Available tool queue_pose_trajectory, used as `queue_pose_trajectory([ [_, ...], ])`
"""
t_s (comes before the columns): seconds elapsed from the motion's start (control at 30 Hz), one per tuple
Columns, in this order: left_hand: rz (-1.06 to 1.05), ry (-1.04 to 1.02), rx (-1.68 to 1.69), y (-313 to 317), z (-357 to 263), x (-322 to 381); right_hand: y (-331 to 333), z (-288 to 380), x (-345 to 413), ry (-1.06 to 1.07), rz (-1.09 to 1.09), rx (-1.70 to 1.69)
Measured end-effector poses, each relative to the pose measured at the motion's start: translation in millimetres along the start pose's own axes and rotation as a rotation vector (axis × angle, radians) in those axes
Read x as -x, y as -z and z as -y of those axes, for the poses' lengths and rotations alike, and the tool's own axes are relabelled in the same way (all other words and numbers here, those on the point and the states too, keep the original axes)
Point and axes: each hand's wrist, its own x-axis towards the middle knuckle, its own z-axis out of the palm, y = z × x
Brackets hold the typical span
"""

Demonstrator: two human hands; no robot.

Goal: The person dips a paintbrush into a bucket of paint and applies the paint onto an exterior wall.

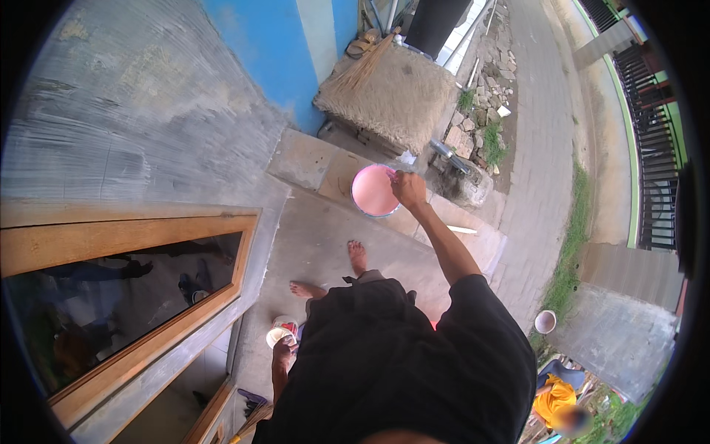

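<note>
My right hand [409, 190] is stretched out ahead of me, its fingers closed at the edge of a round pink container [373, 191]. Its pink inside faces up, so I cannot tell whether it holds liquid. Low on my left side, my left hand [284, 345] grips the rim of a small white bucket [282, 331] with red print on its side. A pale surface shows within that bucket. My bare feet [358, 256] are on the concrete floor [321, 230], and the pink container appears above the tiled edge [302, 158] of the porch.
A straw-like mat [394, 94] covers a low block, with a stick broom [366, 61] and sandals [363, 43] on it. A wood-framed window [166, 261] is at left. Rubble [477, 130] lines the paved lane [538, 111]. A person in yellow [554, 398] is at lower right.
</note>
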Motion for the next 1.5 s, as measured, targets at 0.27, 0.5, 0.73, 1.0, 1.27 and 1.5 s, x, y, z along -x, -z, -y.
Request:
queue_pose_trajectory([
  [0.27,-0.045,-0.076,0.095,2,2,-11,-5,18,13,0.219,-0.086,0.128],
  [0.5,0.079,-0.038,0.102,4,25,-9,12,43,33,0.149,0.024,0.033],
  [0.73,-0.002,0.042,0.007,6,21,-8,4,63,43,0.075,0.211,-0.24],
  [1.0,-0.045,-0.038,0.041,13,-31,24,21,42,18,-0.188,0.041,-0.471],
  [1.27,0.13,-0.321,-0.012,27,18,-30,3,21,13,0.014,-0.128,-0.007],
  [1.5,0.312,-0.029,0.592,38,61,-88,16,62,17,0.303,-0.029,-0.018],
])
